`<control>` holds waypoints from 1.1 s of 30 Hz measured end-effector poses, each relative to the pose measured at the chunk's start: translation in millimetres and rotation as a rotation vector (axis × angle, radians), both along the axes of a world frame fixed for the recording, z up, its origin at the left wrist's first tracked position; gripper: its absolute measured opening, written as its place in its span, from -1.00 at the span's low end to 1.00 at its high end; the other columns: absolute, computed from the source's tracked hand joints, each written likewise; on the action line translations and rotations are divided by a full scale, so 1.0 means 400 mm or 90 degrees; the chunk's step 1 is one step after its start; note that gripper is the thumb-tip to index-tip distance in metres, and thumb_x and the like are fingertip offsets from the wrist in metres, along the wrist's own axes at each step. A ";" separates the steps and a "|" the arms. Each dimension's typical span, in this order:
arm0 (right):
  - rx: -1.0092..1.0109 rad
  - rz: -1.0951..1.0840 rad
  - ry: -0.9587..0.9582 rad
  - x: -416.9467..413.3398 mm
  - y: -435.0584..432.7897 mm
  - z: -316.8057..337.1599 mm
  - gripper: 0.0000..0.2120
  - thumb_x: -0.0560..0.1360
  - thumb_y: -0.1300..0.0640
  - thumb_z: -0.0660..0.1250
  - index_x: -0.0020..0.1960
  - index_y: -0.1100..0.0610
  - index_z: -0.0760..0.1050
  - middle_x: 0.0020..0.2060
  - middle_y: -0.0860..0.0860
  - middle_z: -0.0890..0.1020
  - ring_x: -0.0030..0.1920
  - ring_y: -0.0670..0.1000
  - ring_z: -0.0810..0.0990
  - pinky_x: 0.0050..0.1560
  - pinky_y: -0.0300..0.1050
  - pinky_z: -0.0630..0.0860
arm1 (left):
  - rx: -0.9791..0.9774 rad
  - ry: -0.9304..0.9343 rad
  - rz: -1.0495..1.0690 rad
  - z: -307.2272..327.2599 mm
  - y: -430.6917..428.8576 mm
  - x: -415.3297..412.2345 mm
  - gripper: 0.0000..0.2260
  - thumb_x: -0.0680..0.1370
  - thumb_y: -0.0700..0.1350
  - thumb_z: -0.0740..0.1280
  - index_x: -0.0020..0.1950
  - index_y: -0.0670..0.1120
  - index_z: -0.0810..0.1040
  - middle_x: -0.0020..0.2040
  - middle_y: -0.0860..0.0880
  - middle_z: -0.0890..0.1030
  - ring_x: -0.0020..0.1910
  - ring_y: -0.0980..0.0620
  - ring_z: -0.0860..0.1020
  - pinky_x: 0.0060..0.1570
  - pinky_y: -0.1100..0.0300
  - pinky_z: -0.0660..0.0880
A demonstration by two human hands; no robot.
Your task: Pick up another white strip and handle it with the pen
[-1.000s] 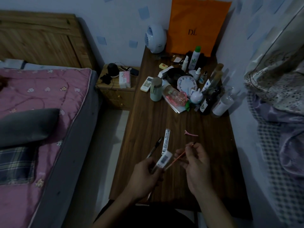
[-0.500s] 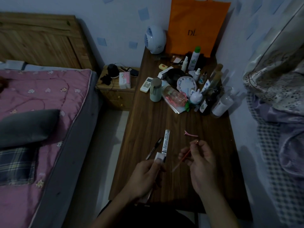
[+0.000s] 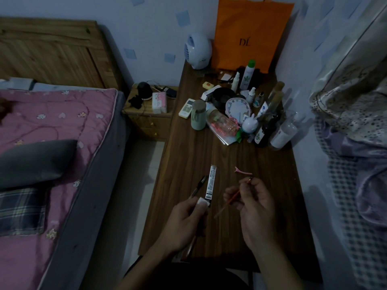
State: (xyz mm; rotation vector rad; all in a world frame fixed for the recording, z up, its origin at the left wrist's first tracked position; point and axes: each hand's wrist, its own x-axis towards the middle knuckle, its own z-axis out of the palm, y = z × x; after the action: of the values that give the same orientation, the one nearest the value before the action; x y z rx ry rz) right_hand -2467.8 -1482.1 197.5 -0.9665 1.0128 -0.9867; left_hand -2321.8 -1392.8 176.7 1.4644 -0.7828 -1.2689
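Note:
My left hand [image 3: 184,222] grips a small white box [image 3: 203,201] and a thin dark stick that pokes out below the palm [image 3: 191,246]. The box sits at the near end of a long narrow white package [image 3: 212,182] lying on the wooden table [image 3: 188,155]. A dark pen [image 3: 199,185] lies just left of that package. My right hand [image 3: 254,208] pinches a thin red stick [image 3: 230,203] that slants down to the left. A pink hair clip [image 3: 243,171] lies on the table just beyond my right hand.
Bottles, a green cup [image 3: 198,115], a round clock [image 3: 237,107], a remote and a small fan [image 3: 198,51] crowd the table's far end before an orange bag [image 3: 249,32]. A bed with a pink quilt [image 3: 52,130] is at left, a nightstand [image 3: 150,114] beside it, and draped cloth [image 3: 356,97] at right.
My left hand lowered the white box to the near end of the narrow package. My right hand drew the red stick away to the right, out of contact with the box.

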 end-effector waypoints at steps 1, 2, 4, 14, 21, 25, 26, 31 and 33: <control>-0.006 0.003 -0.010 0.000 0.000 0.010 -0.88 0.54 0.06 0.29 -0.06 -0.07 0.61 -0.18 0.12 0.72 -0.11 0.09 0.73 -0.10 0.00 0.63 | 0.000 -0.007 0.001 0.001 -0.001 0.001 -0.61 0.60 0.07 0.24 -0.19 -0.24 0.52 -0.43 -0.05 0.49 -0.48 0.05 0.48 -0.47 0.27 0.44; -0.012 0.006 -0.026 0.000 0.001 0.020 -0.90 0.54 0.03 0.31 -0.06 -0.07 0.61 -0.17 0.13 0.72 -0.10 0.09 0.74 -0.10 -0.02 0.65 | 0.004 -0.016 0.003 0.002 -0.003 0.001 -0.60 0.60 0.08 0.23 -0.21 -0.25 0.51 -0.45 -0.02 0.49 -0.49 0.06 0.48 -0.48 0.27 0.43; -0.021 0.015 -0.064 0.001 0.003 0.050 -0.86 0.50 -0.10 0.39 -0.06 -0.05 0.60 -0.18 0.14 0.73 -0.12 0.10 0.74 -0.11 -0.05 0.66 | 0.018 -0.038 0.006 0.003 -0.007 0.001 -0.59 0.60 0.10 0.22 -0.26 -0.19 0.54 -0.49 0.01 0.50 -0.52 0.07 0.49 -0.49 0.22 0.43; -0.078 -0.039 -0.085 0.010 0.010 0.080 -0.91 0.48 0.04 0.31 -0.05 0.01 0.56 -0.17 0.11 0.73 -0.13 0.07 0.74 -0.14 -0.09 0.68 | 0.055 -0.015 -0.029 0.018 -0.013 -0.009 -0.50 0.51 0.27 0.21 -0.35 -0.12 0.55 -0.50 0.00 0.45 -0.55 0.09 0.42 -0.54 0.27 0.36; -0.098 -0.065 -0.047 0.006 0.006 0.079 -0.79 0.61 0.21 0.22 -0.03 -0.04 0.56 -0.16 0.06 0.74 -0.14 0.03 0.75 -0.16 -0.13 0.67 | 0.008 -0.102 -0.069 0.018 -0.009 -0.011 -0.54 0.53 0.26 0.16 -0.35 -0.07 0.49 -0.47 0.10 0.41 -0.47 0.14 0.35 -0.46 0.22 0.28; -0.076 -0.071 -0.050 0.001 0.004 0.090 -0.91 0.56 0.03 0.30 -0.06 -0.07 0.58 -0.21 0.07 0.73 -0.18 0.04 0.74 -0.19 -0.14 0.66 | 0.008 -0.096 -0.094 0.016 -0.001 -0.009 -0.60 0.53 0.20 0.23 -0.25 -0.10 0.56 -0.44 0.10 0.46 -0.44 0.13 0.41 -0.43 0.16 0.33; -0.068 -0.073 -0.052 -0.001 0.003 0.088 -0.91 0.49 -0.05 0.35 -0.06 -0.07 0.58 -0.21 0.08 0.72 -0.18 0.06 0.74 -0.20 -0.13 0.66 | 0.005 -0.092 -0.105 0.018 0.000 -0.008 -0.63 0.54 0.18 0.24 -0.22 -0.08 0.58 -0.43 0.09 0.48 -0.44 0.12 0.42 -0.43 0.17 0.34; -0.047 -0.065 -0.063 -0.001 0.003 0.088 -0.82 0.40 -0.11 0.38 -0.06 -0.05 0.58 -0.22 0.09 0.73 -0.18 0.07 0.75 -0.21 -0.10 0.67 | -0.016 -0.109 -0.139 0.042 -0.003 -0.004 -0.69 0.57 0.14 0.21 -0.21 -0.02 0.58 -0.42 0.04 0.48 -0.43 0.09 0.43 -0.40 0.09 0.37; -0.044 -0.069 -0.064 0.001 0.000 0.090 -0.77 0.36 -0.16 0.40 -0.06 -0.06 0.59 -0.22 0.08 0.73 -0.18 0.06 0.75 -0.21 -0.10 0.66 | -0.014 -0.100 -0.150 0.051 -0.002 -0.004 -0.70 0.58 0.12 0.22 -0.20 -0.01 0.58 -0.42 -0.03 0.48 -0.43 0.02 0.44 -0.39 0.05 0.37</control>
State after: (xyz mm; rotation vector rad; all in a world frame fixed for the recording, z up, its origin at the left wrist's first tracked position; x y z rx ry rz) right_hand -2467.5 -1482.0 233.5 -0.9165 0.9600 -1.1561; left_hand -2323.3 -1393.8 197.0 1.5002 -1.0970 -1.3246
